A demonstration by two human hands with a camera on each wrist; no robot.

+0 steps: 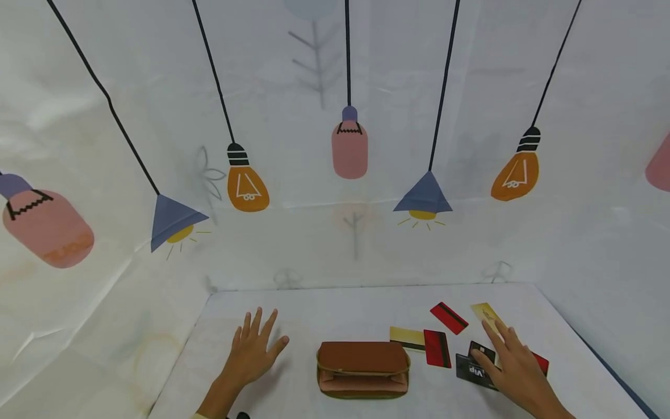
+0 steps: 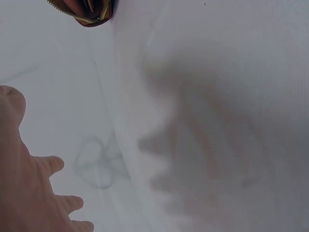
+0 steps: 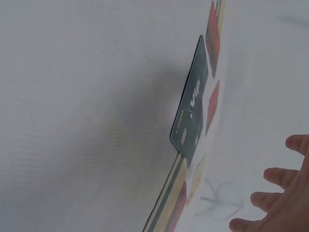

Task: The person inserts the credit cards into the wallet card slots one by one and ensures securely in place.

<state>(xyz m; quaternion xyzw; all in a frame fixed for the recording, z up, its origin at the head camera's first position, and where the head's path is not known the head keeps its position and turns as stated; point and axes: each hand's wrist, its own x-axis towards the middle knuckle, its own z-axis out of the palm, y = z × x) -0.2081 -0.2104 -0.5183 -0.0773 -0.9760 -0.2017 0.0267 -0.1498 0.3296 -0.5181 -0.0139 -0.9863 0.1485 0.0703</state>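
On the white table (image 1: pixel 314 308), the brown wallet (image 1: pixel 363 357) lies between the left hand (image 1: pixel 252 354) and the right hand (image 1: pixel 515 369). I judge this a reach with nothing gripped — next calls for pinching one of the scattered cards (image 1: pixel 437 349) by its edge. Both hands' fingers are spread apart; the right is above the black VIP card (image 3: pixel 190 106) — contact I can't tell.
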